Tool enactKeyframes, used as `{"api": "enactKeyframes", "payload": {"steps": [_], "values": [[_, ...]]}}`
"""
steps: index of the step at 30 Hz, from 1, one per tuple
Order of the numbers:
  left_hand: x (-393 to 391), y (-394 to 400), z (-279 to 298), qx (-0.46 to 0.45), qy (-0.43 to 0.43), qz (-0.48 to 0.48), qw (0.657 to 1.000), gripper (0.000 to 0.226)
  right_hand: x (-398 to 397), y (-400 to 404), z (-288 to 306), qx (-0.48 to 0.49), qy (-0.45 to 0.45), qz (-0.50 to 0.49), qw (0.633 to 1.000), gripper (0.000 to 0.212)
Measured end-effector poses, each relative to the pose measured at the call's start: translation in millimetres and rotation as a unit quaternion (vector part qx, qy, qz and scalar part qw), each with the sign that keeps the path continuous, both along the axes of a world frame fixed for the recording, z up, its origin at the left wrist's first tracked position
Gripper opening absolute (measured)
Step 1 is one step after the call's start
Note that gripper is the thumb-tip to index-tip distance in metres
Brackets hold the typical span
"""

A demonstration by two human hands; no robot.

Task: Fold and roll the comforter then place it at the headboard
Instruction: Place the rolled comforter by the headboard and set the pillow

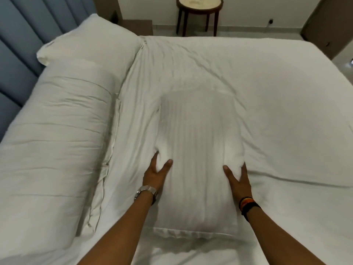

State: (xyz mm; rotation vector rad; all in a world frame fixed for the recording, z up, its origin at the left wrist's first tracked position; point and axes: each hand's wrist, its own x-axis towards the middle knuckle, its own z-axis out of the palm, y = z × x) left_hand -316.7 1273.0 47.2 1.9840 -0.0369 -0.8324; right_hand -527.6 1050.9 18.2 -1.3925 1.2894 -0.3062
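With the rolled white comforter [57, 119] at the blue padded headboard [17, 54], your left hand [155, 174] and right hand [237, 178], fingers spread, clasp the white striped pillow [196, 150]; next, presumably carry it headward.

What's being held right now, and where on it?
The striped pillow, gripped on its two long sides: left hand on the left edge, right hand on the right, fingers sunk into the filling.

Head view, down over bed [248, 77]
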Motion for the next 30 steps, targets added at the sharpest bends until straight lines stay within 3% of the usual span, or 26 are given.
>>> {"api": "enactKeyframes", "payload": {"steps": [2,4,6,11,16,19,22,25,27,30], "values": [[-0.5,-14.6,21.7,-0.031,-0.053,0.033,0.998,0.085,9.0,5.0,11.7,-0.026,-0.041,-0.040,0.998,0.109],[7.8,-31.6,51.6,-0.060,-0.105,0.035,0.992,0.045,23.2,3.7,34.6,-0.059,-0.075,-0.056,0.994,0.094],[24.4,-40.9,97.7,-0.078,-0.162,0.028,0.983,0.026,42.9,-1.6,68.5,-0.097,-0.111,-0.054,0.988,0.080],[71.8,-20.2,217.4,-0.085,-0.299,0.030,0.950,0.054,101.8,13.6,163.8,-0.147,-0.184,-0.038,0.971,0.074],[132.9,89.0,301.5,-0.058,-0.417,0.078,0.904,0.058,185.4,107.8,240.7,-0.159,-0.260,0.015,0.952,0.079],[181.4,173.7,328.4,0.001,-0.427,0.105,0.898,0.068,236.3,184.3,263.0,-0.173,-0.248,0.054,0.952,0.086],[223.7,265.3,314.1,0.125,-0.431,0.109,0.887,0.074,273.8,268.6,249.6,-0.144,-0.238,0.095,0.956,0.084],[239.7,336.1,255.9,0.273,-0.360,0.091,0.887,0.081,287.3,341.7,206.5,-0.049,-0.164,0.207,0.963,0.094],[242.8,365.8,211.3,0.308,-0.334,0.058,0.889,0.082,292.8,379.4,179.0,-0.025,-0.102,0.261,0.960,0.104],[252.1,379.0,158.0,0.297,-0.350,0.023,0.888,0.080,316.6,403.7,165.8,-0.169,-0.068,0.223,0.958,0.116]]}}
